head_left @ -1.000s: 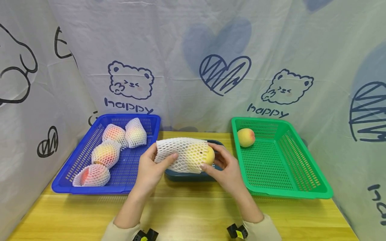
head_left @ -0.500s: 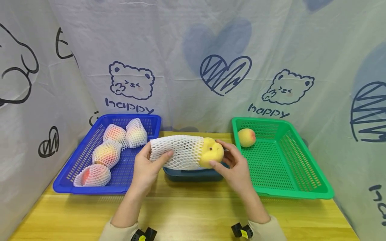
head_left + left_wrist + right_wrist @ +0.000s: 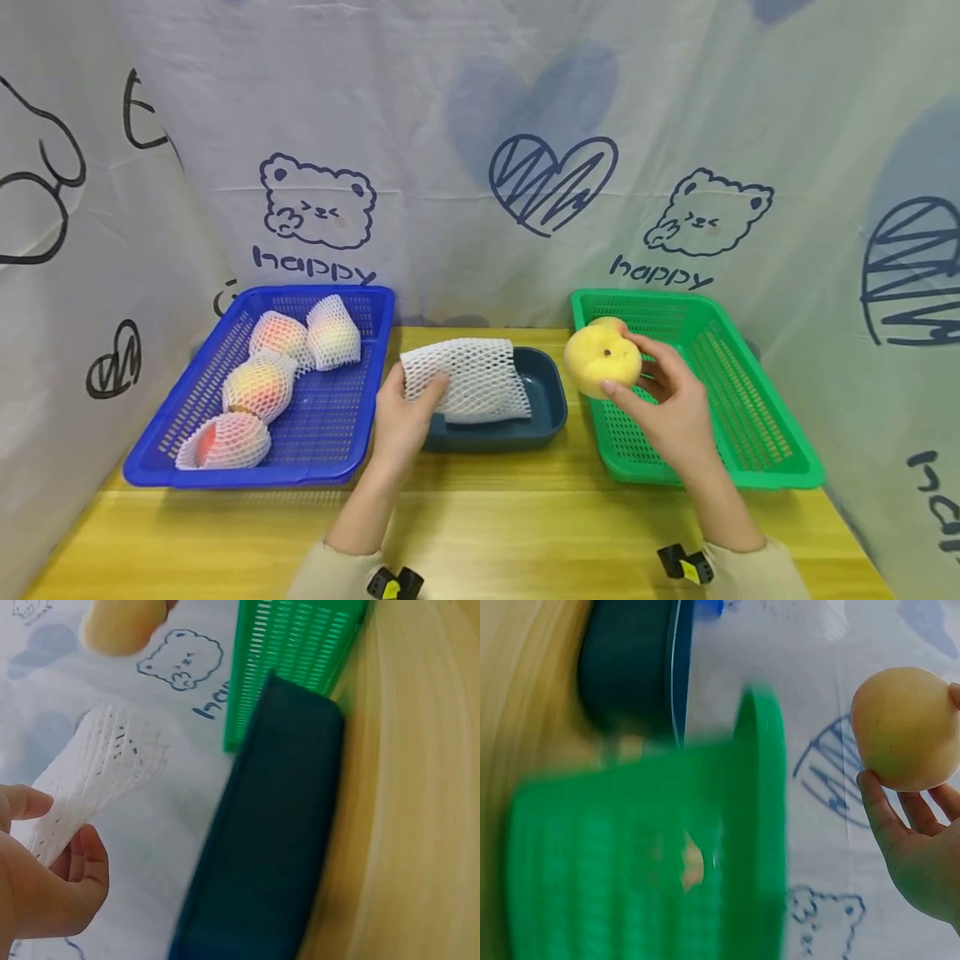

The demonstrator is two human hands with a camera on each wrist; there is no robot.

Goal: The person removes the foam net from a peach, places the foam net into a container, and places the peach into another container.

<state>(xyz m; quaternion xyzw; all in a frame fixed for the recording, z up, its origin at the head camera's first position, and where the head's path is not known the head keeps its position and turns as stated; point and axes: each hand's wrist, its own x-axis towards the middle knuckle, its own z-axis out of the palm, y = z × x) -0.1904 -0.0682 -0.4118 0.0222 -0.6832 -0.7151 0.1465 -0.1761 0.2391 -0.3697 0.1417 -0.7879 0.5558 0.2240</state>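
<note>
My left hand [image 3: 403,408] pinches one end of a white foam net sleeve [image 3: 480,379], which hangs flattened over a dark teal tray [image 3: 551,408]. In the left wrist view the thumb and fingers press on the foam net [image 3: 97,761]. My right hand [image 3: 671,408] holds a bare yellow peach [image 3: 603,362] by its right side, over the left rim of the green basket [image 3: 720,479]. The right wrist view has the same peach [image 3: 907,727] between thumb and fingertips. Behind it, partly hidden, another peach [image 3: 611,322] lies in the green basket.
On the left stands a blue basket [image 3: 315,473] with several net-wrapped peaches [image 3: 258,385]. All three containers stand on a wooden table [image 3: 510,525]. A printed cloth [image 3: 435,208] hangs right behind them.
The peach has come fully out of the foam net and moved right, over the green basket's edge, in my right hand. My left hand has shifted slightly right with the emptied net.
</note>
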